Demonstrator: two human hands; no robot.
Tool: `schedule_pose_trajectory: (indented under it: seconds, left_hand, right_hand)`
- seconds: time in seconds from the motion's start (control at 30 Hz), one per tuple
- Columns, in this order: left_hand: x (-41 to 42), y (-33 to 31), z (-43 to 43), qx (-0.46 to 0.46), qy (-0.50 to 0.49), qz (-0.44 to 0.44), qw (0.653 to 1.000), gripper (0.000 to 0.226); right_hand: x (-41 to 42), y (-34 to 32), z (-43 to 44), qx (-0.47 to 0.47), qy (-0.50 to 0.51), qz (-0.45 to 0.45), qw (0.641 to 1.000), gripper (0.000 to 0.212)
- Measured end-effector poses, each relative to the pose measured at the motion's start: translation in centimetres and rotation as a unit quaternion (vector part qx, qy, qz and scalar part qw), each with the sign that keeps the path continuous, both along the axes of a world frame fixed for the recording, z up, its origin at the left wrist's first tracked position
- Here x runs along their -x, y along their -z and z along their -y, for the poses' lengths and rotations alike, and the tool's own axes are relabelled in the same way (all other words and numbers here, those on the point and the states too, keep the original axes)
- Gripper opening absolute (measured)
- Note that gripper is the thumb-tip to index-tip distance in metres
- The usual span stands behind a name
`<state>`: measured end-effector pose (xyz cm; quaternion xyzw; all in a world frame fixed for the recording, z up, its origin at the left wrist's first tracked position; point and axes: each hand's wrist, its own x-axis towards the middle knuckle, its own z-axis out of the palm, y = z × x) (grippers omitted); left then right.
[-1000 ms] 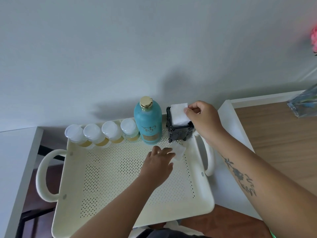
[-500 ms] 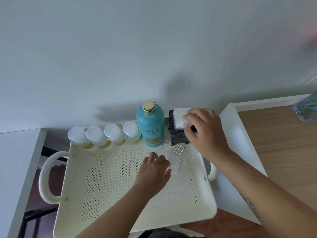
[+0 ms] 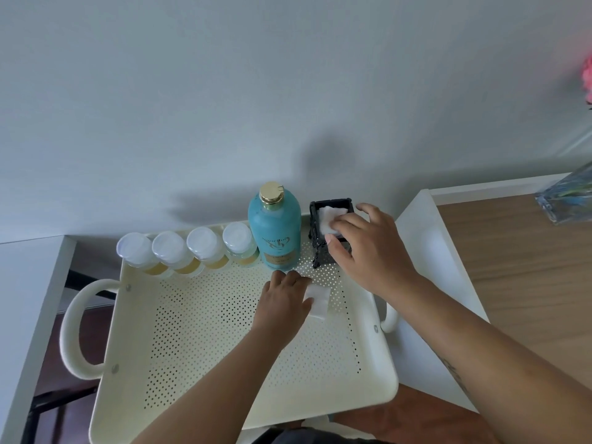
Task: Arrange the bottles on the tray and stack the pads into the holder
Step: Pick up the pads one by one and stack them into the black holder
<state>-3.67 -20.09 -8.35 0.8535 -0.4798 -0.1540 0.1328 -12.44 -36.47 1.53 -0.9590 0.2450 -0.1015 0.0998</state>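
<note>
A cream perforated tray [image 3: 205, 347] holds several small clear bottles [image 3: 179, 251] with white caps along its back edge. Beside them stands a tall teal bottle [image 3: 275, 232] with a gold cap. A black pad holder [image 3: 323, 238] stands at the tray's back right corner with a white pad [image 3: 326, 219] in its top. My right hand [image 3: 368, 248] rests over the holder, fingers pressing on that pad. My left hand [image 3: 283, 302] lies on the tray floor, fingers on another white pad [image 3: 318, 302].
A white table [image 3: 429, 267] with a wooden top [image 3: 519, 257] stands to the right, with a glass vase [image 3: 567, 200] at its far edge. A white surface [image 3: 28, 283] lies to the left. The wall is right behind the tray.
My right hand has lowered the pad into the holder and now presses on it from above. My left hand has stayed on the loose pad on the tray floor.
</note>
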Motion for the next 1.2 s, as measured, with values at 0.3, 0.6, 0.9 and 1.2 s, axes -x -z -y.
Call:
schedule_pose_trajectory:
  seconds: [0.3,0.6,0.9,1.2]
  left_hand:
    - [0.0,-0.8,-0.1,-0.005,-0.020,-0.038,0.999,0.025]
    - [-0.1,-4.3,-1.3,0.124,-0.113,-0.191,0.967,0.011]
    - [-0.4,-8.8,-0.4,0.229,-0.171,-0.301,0.910,0.007]
    - [-0.9,-10.8,0.5,0.251,-0.113,-0.342,0.899,0.008]
  right_hand:
    - [0.1,-0.2,-0.2,0.008,0.005,-0.036,0.999,0.047]
    - [0.4,0.4,-0.2,0.005,-0.006,0.055,0.998,0.034]
    - [2.6,0.3,-1.7,-0.016,0.022,0.192,0.981,0.023]
    - [3.3,-1.1,-4.0,-0.174,0.068,0.196,0.963,0.012]
